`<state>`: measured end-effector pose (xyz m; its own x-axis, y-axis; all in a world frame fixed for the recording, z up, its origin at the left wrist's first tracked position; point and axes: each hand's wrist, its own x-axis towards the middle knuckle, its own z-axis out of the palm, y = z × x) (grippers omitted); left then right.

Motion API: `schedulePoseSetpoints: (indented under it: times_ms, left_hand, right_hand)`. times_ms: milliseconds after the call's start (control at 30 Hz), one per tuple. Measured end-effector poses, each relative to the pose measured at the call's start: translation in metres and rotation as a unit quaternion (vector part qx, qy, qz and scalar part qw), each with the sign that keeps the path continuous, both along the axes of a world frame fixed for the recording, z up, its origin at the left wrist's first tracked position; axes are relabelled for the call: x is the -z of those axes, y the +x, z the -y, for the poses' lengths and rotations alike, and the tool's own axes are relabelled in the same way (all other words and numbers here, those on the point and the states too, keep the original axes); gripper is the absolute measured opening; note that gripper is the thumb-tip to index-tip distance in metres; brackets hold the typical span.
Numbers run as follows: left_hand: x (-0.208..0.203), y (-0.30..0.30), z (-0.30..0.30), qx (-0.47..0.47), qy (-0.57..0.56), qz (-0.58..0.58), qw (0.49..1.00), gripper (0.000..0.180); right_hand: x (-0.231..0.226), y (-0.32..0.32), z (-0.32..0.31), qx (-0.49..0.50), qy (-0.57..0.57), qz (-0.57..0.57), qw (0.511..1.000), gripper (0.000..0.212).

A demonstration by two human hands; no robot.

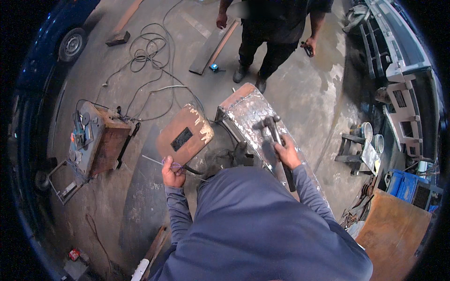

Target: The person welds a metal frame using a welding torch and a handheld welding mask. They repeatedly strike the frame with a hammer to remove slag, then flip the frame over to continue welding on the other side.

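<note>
Right grip [287, 153] is wrapping fully around the handle of a hammer [275, 135], fingers leaving no visible gap; the handle's butt is extending on the near side of the fist. The hammer's long axis is running near to far, tipping slightly left at the far end, where the head is lying over a long, paint-chipped metal panel [249, 111]. That panel is slanting from far left to near right, so the two axes are running roughly together; contact between head and panel: cannot tell. Left grip [174, 176] is pinching a thin rod [153, 159] beside a purple loop, the rod pointing far left. A brown plate [194, 125] with a dark rectangle is lying just beyond the left grip, which is the nearer hand to it; the right is being nearer the panel.
</note>
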<state>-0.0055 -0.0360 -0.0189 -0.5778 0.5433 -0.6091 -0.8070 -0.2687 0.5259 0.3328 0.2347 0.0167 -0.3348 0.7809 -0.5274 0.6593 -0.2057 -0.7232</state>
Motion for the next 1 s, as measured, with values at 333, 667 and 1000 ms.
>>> schedulePoseSetpoints:
  times_ms: [333, 667, 1000]
  left_hand:
    - [-0.012, 0.013, -0.009, 0.004, -0.008, -0.016, 1.000, 0.017]
    - [-0.016, 0.024, -0.003, -0.006, -0.002, -0.020, 1.000, 0.021]
    - [0.009, 0.020, 0.011, -0.026, -0.005, -0.011, 1.000, 0.025]
  right_hand:
    - [0.015, -0.082, -0.073, -0.061, 0.155, -0.047, 0.985, 0.053]
    - [0.026, -0.112, -0.107, -0.101, 0.243, -0.023, 0.964, 0.053]
    - [0.056, -0.098, -0.106, -0.136, 0.288, -0.046, 0.947, 0.051]
